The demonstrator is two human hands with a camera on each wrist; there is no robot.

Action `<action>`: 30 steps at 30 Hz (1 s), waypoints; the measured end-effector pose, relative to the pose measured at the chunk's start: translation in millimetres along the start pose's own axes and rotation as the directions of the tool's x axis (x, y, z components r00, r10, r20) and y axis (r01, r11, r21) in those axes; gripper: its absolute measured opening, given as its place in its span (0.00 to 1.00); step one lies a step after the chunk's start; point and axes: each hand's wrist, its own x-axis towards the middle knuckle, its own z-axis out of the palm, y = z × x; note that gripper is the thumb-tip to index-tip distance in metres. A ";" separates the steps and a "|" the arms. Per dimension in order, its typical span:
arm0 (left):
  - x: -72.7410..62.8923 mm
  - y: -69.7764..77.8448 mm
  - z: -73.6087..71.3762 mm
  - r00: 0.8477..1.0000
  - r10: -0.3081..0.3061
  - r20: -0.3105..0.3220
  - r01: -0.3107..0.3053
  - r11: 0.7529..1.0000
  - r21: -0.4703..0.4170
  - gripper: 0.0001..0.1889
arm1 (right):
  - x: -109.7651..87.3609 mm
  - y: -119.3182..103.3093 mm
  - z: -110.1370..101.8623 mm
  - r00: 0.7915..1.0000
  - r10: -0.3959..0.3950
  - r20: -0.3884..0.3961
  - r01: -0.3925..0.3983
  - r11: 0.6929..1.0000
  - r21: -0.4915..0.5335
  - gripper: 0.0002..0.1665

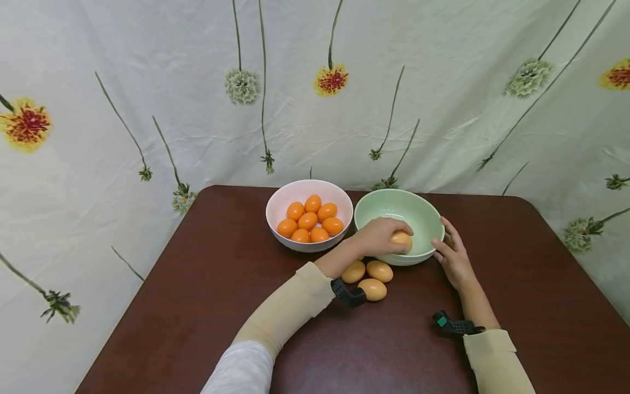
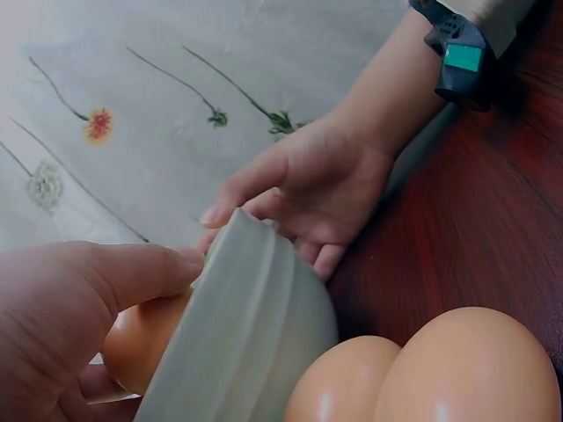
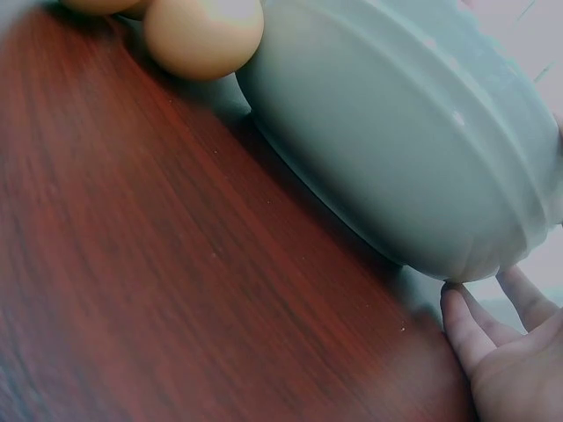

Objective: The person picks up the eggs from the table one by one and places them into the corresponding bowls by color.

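My left hand (image 1: 381, 236) reaches over the near rim of a green bowl (image 1: 418, 210) and grips a brown egg (image 1: 402, 241) just inside it. In the left wrist view the thumb lies across the top of that egg (image 2: 149, 338), partly hidden by the bowl wall. On the bowl's right side my right hand (image 1: 455, 261) holds the rim, thumb at the edge and fingers along the outside. Several more brown eggs (image 1: 372, 289) lie on the table in front of the bowl, below my left wrist.
To the left of the green bowl stands a pink-white bowl (image 1: 275, 210) with several small orange fruits or eggs (image 1: 308, 221) in it. Both bowls are near the back edge of the dark brown table (image 1: 221, 273). A flower-patterned cloth (image 1: 295, 126) hangs behind.
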 end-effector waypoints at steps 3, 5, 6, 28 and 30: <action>3.8 -0.3 3.2 1.000 -0.005 0.030 0.005 1.000 -0.011 0.18 | 0.3 0.3 -0.3 1.000 -0.005 0.005 0.005 1.000 -0.003 0.39; 6.7 -0.8 5.5 0.999 -0.007 0.046 0.008 1.000 -0.025 0.18 | 0.4 0.5 -0.5 1.000 -0.009 0.009 0.009 1.000 -0.006 0.39; 8.2 -1.3 6.6 0.999 -0.007 0.053 0.008 1.000 -0.030 0.18 | 0.6 0.6 -0.6 1.000 -0.010 0.009 0.010 1.000 -0.008 0.39; 28.3 -12.0 16.0 0.980 -0.030 0.198 0.030 1.000 0.004 0.15 | 1.2 1.2 -1.3 1.000 0.007 -0.010 -0.007 1.000 -0.012 0.38; 29.8 -12.8 16.1 0.976 -0.049 0.215 0.048 0.999 0.008 0.15 | 0.9 1.3 -1.4 1.000 0.012 -0.010 -0.012 1.000 -0.013 0.38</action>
